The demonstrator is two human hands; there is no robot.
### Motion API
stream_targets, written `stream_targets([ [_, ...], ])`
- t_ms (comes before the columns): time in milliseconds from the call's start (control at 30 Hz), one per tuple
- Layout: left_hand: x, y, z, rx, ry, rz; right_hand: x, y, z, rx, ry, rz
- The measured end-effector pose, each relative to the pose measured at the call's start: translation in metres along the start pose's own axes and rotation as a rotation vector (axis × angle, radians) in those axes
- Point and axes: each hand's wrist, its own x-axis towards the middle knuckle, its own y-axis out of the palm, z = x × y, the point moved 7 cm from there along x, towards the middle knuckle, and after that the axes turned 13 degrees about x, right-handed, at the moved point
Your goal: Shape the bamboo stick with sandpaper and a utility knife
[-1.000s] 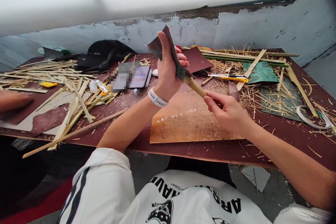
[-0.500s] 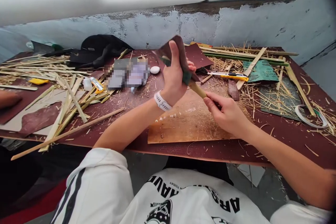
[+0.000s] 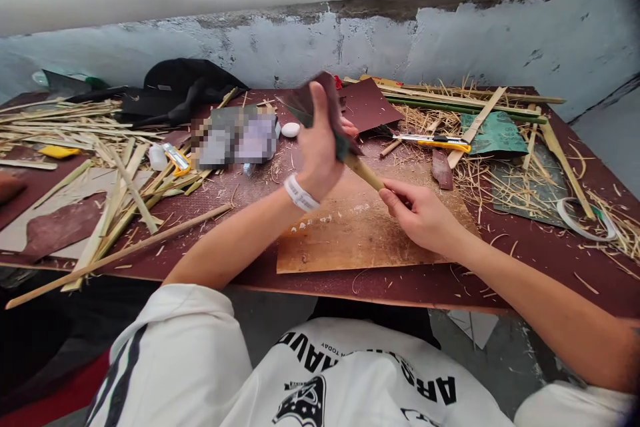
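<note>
My left hand (image 3: pixel 320 153), wearing a white wristband, is closed around a folded sheet of dark brown sandpaper (image 3: pixel 329 97) with its thumb pointing up. The sandpaper wraps a pale bamboo stick (image 3: pixel 367 172), hiding its far end. My right hand (image 3: pixel 420 213) pinches the near end of that stick between thumb and fingers. The stick slants up and away to the left, above a wooden board (image 3: pixel 345 247) dusted with fine shavings.
Behind the board lie a dark red sandpaper sheet (image 3: pixel 367 107) and a yellow utility knife (image 3: pixel 443 141). Green sandpaper (image 3: pixel 493 133), a tape roll (image 3: pixel 585 230) and bamboo shavings cover the right. Bamboo strips (image 3: pixel 120 213), another utility knife (image 3: pixel 176 159) and a black cap (image 3: pixel 175 83) lie left, near another person's hand (image 3: pixel 10 185).
My left hand and the sandpaper have shifted slightly left along the stick, away from my right hand, which keeps its pinch. The whole view has also drifted a little.
</note>
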Motion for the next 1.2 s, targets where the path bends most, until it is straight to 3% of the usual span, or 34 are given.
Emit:
stream_targets([
  [67,-0.003,0.003,0.004,0.029,-0.043,0.038,-0.001,0.0,0.001,0.037,0.006,-0.008],
  [233,-0.009,0.002,0.0,-0.012,0.002,-0.004,-0.019,0.0,-0.002,0.025,0.059,-0.02],
  [367,-0.016,0.01,0.009,0.055,-0.083,0.078,-0.029,0.001,-0.001,0.049,0.07,-0.067],
  [467,-0.017,0.004,0.007,0.042,-0.064,-0.004,-0.031,0.004,-0.001,0.057,0.095,-0.049],
  [633,-0.015,0.006,0.008,0.115,-0.087,0.041,-0.034,0.003,-0.002,0.079,0.099,-0.053],
  [767,-0.012,0.0,0.003,0.068,-0.018,-0.053,-0.034,0.004,-0.006,0.087,0.131,-0.017],
  [900,-0.02,0.009,0.004,0.124,-0.029,0.064,-0.025,0.007,-0.001,0.161,0.077,-0.035],
  [1000,-0.021,0.013,-0.003,0.129,0.009,0.137,-0.02,0.008,0.002,0.195,0.07,-0.025],
  [1200,-0.019,0.01,-0.02,0.069,0.074,0.085,-0.019,0.009,-0.001,0.239,0.075,0.026],
])
